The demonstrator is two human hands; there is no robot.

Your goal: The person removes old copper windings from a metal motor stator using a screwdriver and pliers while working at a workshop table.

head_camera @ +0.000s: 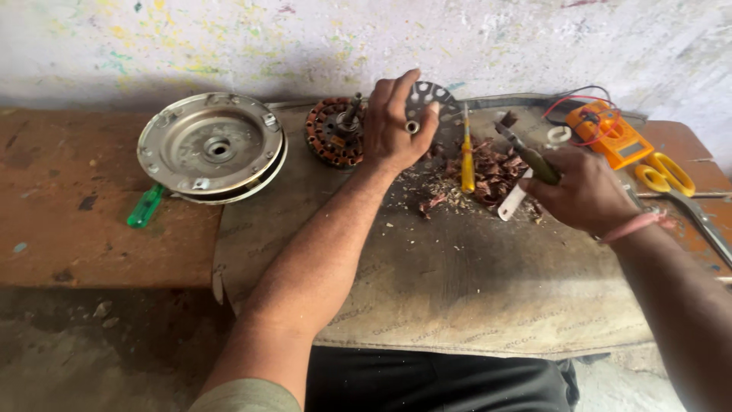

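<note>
Metal disc, round and full of holes, sitting at far edge of mat; your left hand gripping it, fingers curled over rim. Copper-wound motor core touching that hand's left side. Your right hand closing around green-handled tool, tip pointing toward disc. Yellow screwdriver and shavings pile lying between your hands. Near half of mat lying bare. Scissors and orange meter crowding right edge; motor housing sitting well left.
</note>
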